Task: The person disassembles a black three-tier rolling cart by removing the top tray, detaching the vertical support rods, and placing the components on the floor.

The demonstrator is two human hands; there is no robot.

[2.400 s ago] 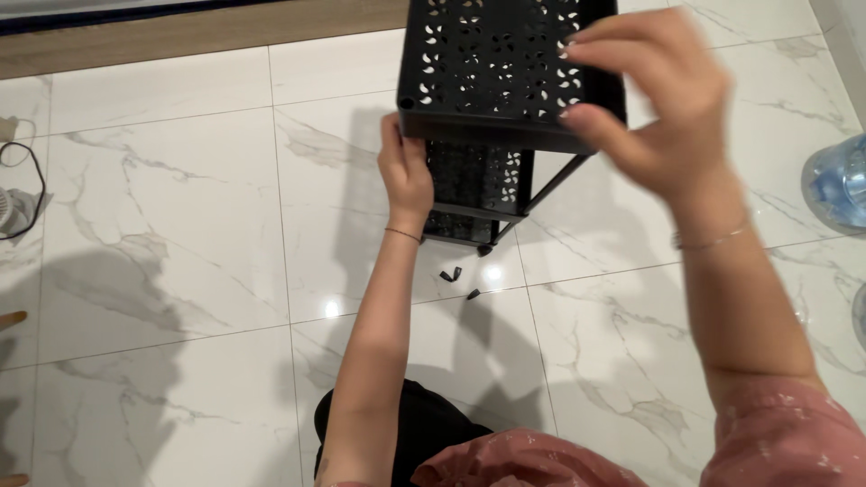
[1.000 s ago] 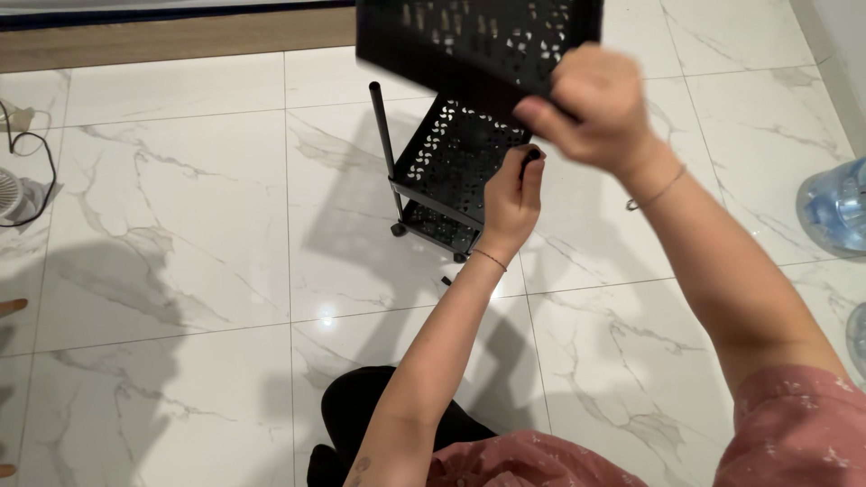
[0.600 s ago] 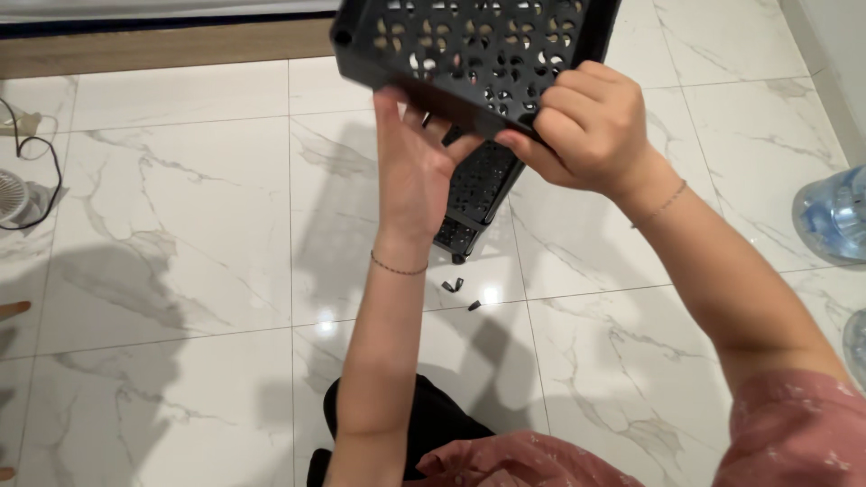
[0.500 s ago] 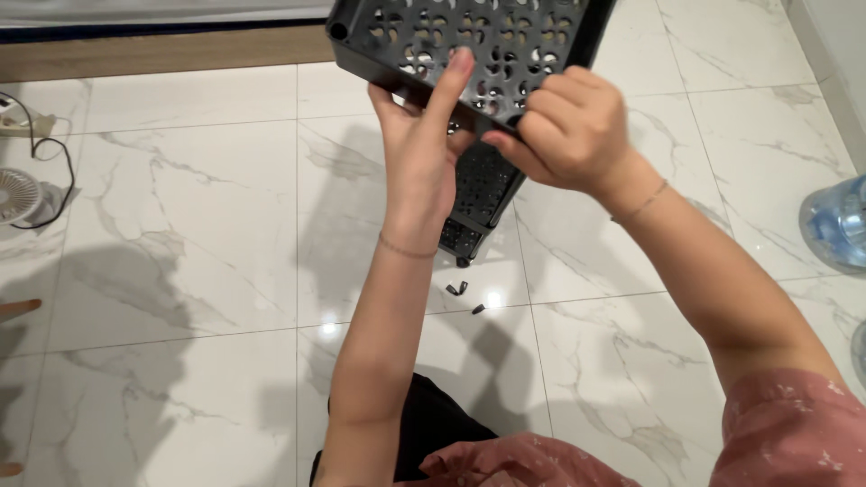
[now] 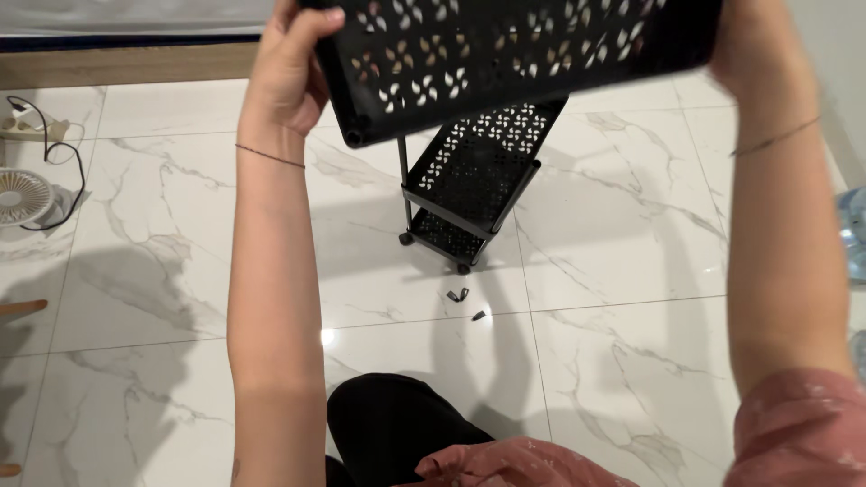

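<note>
I hold a black perforated shelf tray (image 5: 505,45) up near the top of the view, tilted. My left hand (image 5: 287,72) grips its left end. My right hand (image 5: 753,45) holds its right end, with the fingers partly cut off by the frame edge. Below the tray stands a black rack (image 5: 474,185) with two perforated shelves and upright posts on the floor. Small black parts (image 5: 465,302) lie on the tile in front of the rack.
White marble-look floor tiles (image 5: 144,271) surround the rack. A small white fan (image 5: 20,197) with a black cable lies at the left edge. A clear water bottle (image 5: 855,230) sits at the right edge. A wooden strip (image 5: 117,63) runs along the back.
The tray has come up off the rack and nearer the camera. My hands moved apart, from its near edge to its two ends. The rack's posts now stand uncovered.
</note>
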